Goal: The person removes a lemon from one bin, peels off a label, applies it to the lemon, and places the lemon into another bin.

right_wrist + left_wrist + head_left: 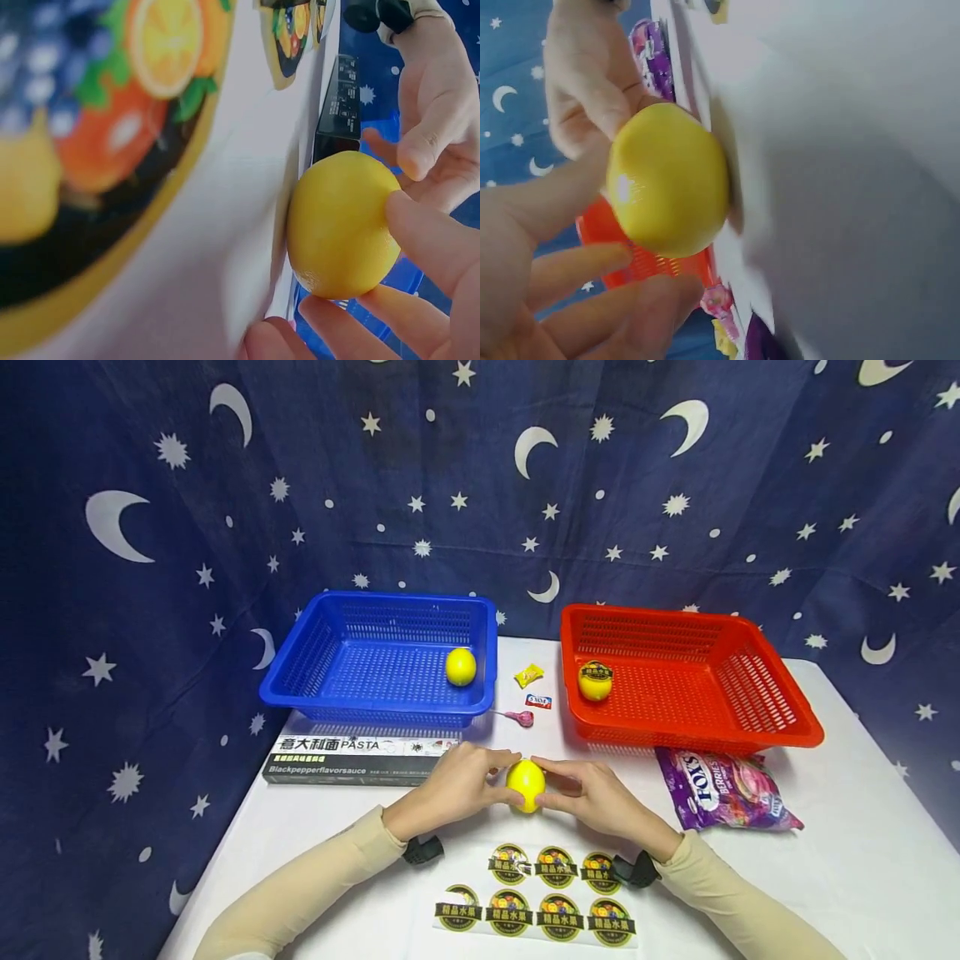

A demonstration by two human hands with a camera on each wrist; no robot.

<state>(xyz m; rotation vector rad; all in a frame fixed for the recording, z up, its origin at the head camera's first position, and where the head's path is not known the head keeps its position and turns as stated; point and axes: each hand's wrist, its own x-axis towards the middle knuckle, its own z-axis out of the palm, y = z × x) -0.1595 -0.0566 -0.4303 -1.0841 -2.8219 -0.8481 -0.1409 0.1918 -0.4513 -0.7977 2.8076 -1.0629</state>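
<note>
A yellow lemon [526, 785] rests on the white table, between both hands. From its left side my left hand [467, 779] grips it, thumb low and index finger at the top. My right hand [600, 795] grips the opposite side with thumb and fingers. In the left wrist view the lemon [669, 180] shows smooth, bare skin; in the right wrist view the lemon [345, 225] also shows no label. Close in front of the hands lies a sheet of round fruit stickers [558, 916], black and gold, in two rows.
A blue basket [375, 697] holds one plain lemon [461, 667]. The red basket [690, 727] holds a lemon with a sticker [595, 682]. Between them lie a yellow candy [528, 675], a small wrapped candy [538, 701] and a lollipop [521, 718]. A pasta box [337, 762] and purple candy bag [723, 789] flank the hands.
</note>
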